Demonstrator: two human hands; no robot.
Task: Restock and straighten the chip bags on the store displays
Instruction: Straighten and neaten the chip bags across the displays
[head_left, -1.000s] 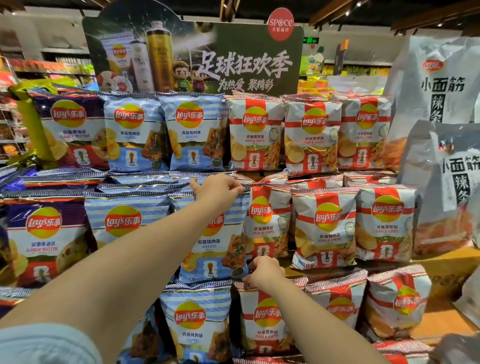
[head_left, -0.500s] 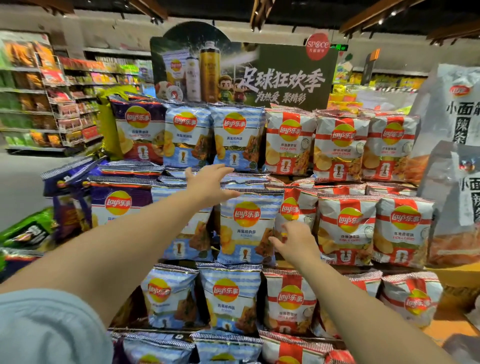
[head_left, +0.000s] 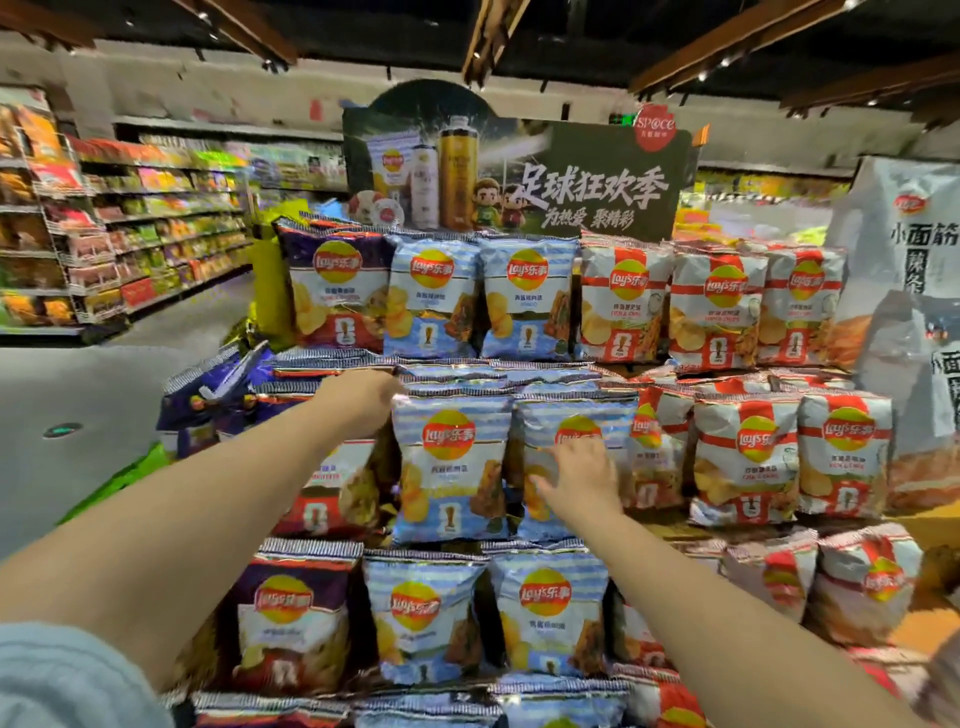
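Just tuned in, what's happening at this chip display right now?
A person is straightening bags on a tiered chip display. The left hand reaches to the top left corner of a blue bag on the middle tier; whether it grips the bag is unclear. The right hand lies flat, fingers spread, on the front of the neighbouring blue bag. Red bags stand to the right, purple bags to the left, under a promotional sign.

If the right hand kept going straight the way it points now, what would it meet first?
The right hand, fingers spread, already looks to be at the front of a blue-striped chip bag on the middle tier. That bag comes first, though depth leaves actual contact uncertain.
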